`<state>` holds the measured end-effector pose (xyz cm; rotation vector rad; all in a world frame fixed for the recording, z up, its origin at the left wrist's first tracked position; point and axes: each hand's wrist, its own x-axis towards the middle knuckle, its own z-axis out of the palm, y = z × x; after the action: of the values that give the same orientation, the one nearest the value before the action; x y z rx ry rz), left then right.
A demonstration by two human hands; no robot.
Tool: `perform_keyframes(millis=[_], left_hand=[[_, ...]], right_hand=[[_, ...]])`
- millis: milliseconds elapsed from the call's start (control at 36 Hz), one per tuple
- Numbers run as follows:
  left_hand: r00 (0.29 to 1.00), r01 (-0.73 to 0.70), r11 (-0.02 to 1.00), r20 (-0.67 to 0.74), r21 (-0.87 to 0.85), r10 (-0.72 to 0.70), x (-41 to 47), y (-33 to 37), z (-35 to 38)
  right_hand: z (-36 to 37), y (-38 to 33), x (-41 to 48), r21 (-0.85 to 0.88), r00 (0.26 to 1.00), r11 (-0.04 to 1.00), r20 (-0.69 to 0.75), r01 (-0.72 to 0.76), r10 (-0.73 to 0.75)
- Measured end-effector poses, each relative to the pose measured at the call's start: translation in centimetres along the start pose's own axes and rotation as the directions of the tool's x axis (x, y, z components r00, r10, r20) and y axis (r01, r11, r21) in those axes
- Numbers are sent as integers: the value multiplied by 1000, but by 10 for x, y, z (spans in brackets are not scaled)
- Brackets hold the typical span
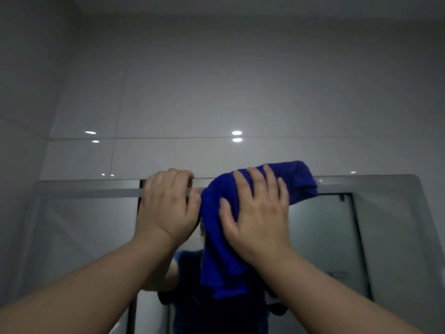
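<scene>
A blue cloth [216,249] hangs over the top edge of a wall mirror [325,237] and drapes down its glass. My right hand [255,213] lies flat on the cloth with fingers spread, pressing it against the upper part of the mirror. My left hand [166,208] is just left of the cloth, its fingers curled over the mirror's top edge, gripping it. The cloth's upper end bunches to the right above the frame.
Glossy grey wall tiles [216,92] rise above the mirror and meet a side wall [24,116] on the left. The mirror reflects a person in a dark blue top and a frosted glass door [320,249].
</scene>
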<state>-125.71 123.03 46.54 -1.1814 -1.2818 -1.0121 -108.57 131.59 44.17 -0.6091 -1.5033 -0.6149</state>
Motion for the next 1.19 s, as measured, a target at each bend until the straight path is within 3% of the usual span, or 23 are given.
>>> perform_keyframes(millis=[194,250,417,500,583,694,778,861,917,1083,1139,1194], left_hand=[[1000,-9,1000,-6,-5,9,1,-2,1],[1000,-10,1000,-2,-7,10,2,-1,0],[1000,-19,1000,-11,-20,19,-3,-1,4],[1000,-23,1000,-21,-7,23,-4,-1,4],[999,-17,1000,-37,6,18,-4,-2,6],[999,-21,1000,-39,8,22,-3,-2,7],[999,-20,1000,-33,-2,20,-4,-3,6],[1000,-22,1000,-21,-20,22,-5,-4,4],[1000,-24,999,-10,-33,23,-5,-5,2],[997,73,991,45,-109,-68,-1,2,-6],[989,145,969,7,-200,-147,-4,16,-11],[991,86,966,-76,-243,-108,-13,41,-16]], right_hand=[[-13,35,-3,14,982,984,53,180,-180],[-21,55,-5,3,987,988,44,153,-153],[-48,137,-8,-20,979,982,-84,-188,186],[-63,191,4,-72,898,901,74,-429,433],[-63,212,17,-45,812,835,209,-548,544],[-43,162,19,-67,771,769,-120,-635,626],[-26,103,21,-71,847,846,-116,-528,519],[-10,48,9,-100,966,961,-2,-258,259],[-1,17,-5,-91,993,993,83,-71,78],[-20,15,-3,-28,906,974,375,223,-197],[-37,32,9,13,862,961,439,275,-253],[-53,41,26,90,832,964,488,252,-263]])
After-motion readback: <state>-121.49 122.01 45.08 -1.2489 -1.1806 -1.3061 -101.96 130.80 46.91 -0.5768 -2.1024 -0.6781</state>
